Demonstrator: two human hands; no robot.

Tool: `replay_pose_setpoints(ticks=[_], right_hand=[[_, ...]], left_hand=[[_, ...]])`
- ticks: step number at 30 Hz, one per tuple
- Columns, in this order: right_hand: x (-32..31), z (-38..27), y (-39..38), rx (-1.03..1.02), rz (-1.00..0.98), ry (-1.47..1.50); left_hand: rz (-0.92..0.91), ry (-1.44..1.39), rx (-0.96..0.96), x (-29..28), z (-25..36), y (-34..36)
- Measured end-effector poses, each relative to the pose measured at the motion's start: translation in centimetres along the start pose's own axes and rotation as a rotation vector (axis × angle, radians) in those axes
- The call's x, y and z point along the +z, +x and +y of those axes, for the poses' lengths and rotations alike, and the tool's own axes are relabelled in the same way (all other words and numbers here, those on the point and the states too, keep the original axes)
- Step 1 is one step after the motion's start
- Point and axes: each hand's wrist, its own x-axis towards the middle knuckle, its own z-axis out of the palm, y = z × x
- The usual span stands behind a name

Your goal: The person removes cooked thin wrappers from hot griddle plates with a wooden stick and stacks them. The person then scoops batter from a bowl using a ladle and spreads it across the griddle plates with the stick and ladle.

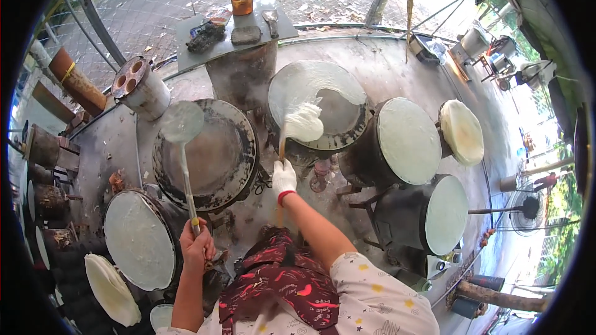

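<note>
My bare left hand (197, 245) is closed round the handle of a long metal ladle (181, 121). The ladle's round head hangs over the far left part of a bare dark griddle (214, 149). My right hand (284, 177), in a white glove with a red cuff, grips a wooden-handled spreader (282, 146). Thick white batter (304, 123) covers the spreader's head, hiding its shape. It sits over the near left part of the middle griddle (338, 115), where a wet white layer curves round the far and left sides and the centre shows dark.
White sheets cover the drum stoves at right (410, 141), lower right (446, 214) and lower left (140, 239). Stacked pale sheets stand at far right (461, 132) and lower left (112, 290). Beyond, a small table (282, 26) bears an orange tub (242, 4) and a brush (270, 23).
</note>
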Motion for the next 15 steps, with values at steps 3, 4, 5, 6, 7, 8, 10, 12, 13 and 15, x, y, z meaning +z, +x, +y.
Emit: replay_pose_setpoints(ticks=[3, 4, 5, 6, 7, 8, 10, 12, 13, 15], right_hand=[[-2.2, -0.5, -0.3, -0.002, 0.054, -0.112], [-3.1, 1.2, 1.1, 0.084, 0.103, 0.065], [-3.1, 1.3, 1.2, 0.159, 0.164, 0.159], [-3.0, 1.4, 1.3, 0.234, 0.224, 0.254], [-2.7, 1.5, 1.0, 0.236, 0.229, 0.261], [-2.4, 1.5, 0.7, 0.172, 0.206, 0.239], [-3.3, 2.0, -0.1, 0.116, 0.178, 0.226], [-6.3, 2.3, -0.8, -0.093, 0.009, -0.279], [-7.7, 3.3, 0.0, -0.026, 0.069, -0.165], [-9.7, 4.9, 2.6, 0.113, 0.109, 0.007]], left_hand=[[0.026, -0.056, 0.018, -3.1, -0.8, -2.0], [-0.013, -0.087, 0.036, -2.8, -1.1, -2.0], [0.027, -0.112, 0.007, -2.6, -1.1, -2.5], [0.021, -0.108, 0.006, -2.3, -1.2, -2.8], [0.033, -0.125, -0.012, -2.0, -1.3, -3.1], [0.045, -0.141, -0.031, -1.6, -1.4, -3.3], [0.020, -0.160, -0.032, -0.7, -1.9, -3.6], [0.014, -0.195, -0.027, -0.9, -2.2, -3.9], [-0.040, -0.189, -0.019, -0.3, -2.4, -3.8], [-0.108, -0.176, -0.015, 1.7, -2.8, -3.6]])
